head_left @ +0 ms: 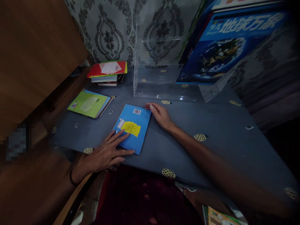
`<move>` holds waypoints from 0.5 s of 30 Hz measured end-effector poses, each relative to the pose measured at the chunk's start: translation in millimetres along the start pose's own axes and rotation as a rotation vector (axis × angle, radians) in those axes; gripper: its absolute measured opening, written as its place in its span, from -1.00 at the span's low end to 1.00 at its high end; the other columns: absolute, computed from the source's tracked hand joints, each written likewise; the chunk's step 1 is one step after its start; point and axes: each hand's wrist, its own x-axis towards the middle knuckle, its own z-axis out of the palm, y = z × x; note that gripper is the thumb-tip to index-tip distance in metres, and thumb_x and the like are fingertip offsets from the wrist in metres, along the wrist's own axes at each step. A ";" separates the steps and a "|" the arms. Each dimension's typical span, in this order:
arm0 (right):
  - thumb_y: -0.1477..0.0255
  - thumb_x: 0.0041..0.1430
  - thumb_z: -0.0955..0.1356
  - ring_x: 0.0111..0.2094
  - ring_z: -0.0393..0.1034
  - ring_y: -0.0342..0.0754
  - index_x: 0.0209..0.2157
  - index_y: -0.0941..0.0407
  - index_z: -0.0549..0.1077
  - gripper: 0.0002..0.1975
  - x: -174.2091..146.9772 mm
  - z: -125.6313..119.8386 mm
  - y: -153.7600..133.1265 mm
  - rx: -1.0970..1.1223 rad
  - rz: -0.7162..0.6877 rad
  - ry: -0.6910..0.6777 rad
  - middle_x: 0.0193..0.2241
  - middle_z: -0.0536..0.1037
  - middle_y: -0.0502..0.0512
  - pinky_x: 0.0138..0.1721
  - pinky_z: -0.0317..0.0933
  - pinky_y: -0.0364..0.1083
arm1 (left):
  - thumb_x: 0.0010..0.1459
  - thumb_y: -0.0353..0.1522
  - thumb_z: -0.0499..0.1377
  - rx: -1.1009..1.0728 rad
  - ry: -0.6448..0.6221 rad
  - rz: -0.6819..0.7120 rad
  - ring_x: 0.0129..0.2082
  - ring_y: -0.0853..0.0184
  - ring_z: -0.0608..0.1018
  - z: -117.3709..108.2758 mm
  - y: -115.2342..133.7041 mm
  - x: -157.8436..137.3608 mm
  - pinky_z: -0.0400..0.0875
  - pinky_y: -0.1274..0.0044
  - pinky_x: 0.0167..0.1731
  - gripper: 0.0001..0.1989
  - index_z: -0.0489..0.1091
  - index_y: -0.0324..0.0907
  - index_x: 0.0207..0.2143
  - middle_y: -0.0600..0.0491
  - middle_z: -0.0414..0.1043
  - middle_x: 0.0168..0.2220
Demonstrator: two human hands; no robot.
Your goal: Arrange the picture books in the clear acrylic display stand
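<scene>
A blue book [132, 145] with a yellow patch and a barcode lies flat near the front edge of the table. My left hand [106, 151] rests on its lower left part, fingers spread over the cover. At the book's upper right corner is my right hand [160, 115], its fingers stretched out along the edge, with the thumb on top. Whether the right fingertips reach under the cover is hidden.
Left of the blue book lie a few books topped by a green one [90, 104]. Behind them is a stack under a red book [93, 70]. A clear acrylic stand [154, 90] at the back holds large blue books [217, 59]. A wooden panel [39, 47] borders the left.
</scene>
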 end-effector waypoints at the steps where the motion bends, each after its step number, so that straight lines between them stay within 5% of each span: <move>1: -0.17 0.31 0.16 -0.04 0.54 0.16 0.00 0.06 0.55 -0.33 -0.1 -0.2 -0.2 -0.012 -0.003 -0.004 -0.12 0.65 0.18 0.07 0.36 0.17 | 0.40 -0.19 0.08 0.004 0.008 -0.019 0.48 0.05 -0.03 -0.3 -2.7 -4.2 -0.01 0.01 0.39 -0.57 0.27 0.30 0.28 0.15 -0.16 0.50; 7: -0.17 0.32 0.15 -0.02 0.53 0.18 0.00 0.05 0.56 -0.32 -0.5 -1.0 -3.3 -0.055 -0.012 -0.016 -0.11 0.65 0.17 0.07 0.34 0.15 | 0.45 -0.17 -0.03 -0.003 0.039 -0.195 0.49 0.03 -0.07 -4.6 -27.4 -37.4 -0.06 -0.01 0.39 -0.60 0.30 0.25 0.27 0.16 -0.14 0.50; 15: -0.06 0.38 0.16 -0.01 0.52 0.16 0.02 0.05 0.54 -0.42 -1.0 -1.8 -2.2 -0.117 -0.033 -0.034 -0.05 0.63 0.18 0.06 0.35 0.15 | 0.46 -0.11 -0.11 -0.031 0.157 -0.376 0.45 0.04 0.10 -5.2 -41.7 -50.9 0.18 0.06 0.33 -0.55 0.44 0.07 0.19 0.05 0.15 0.41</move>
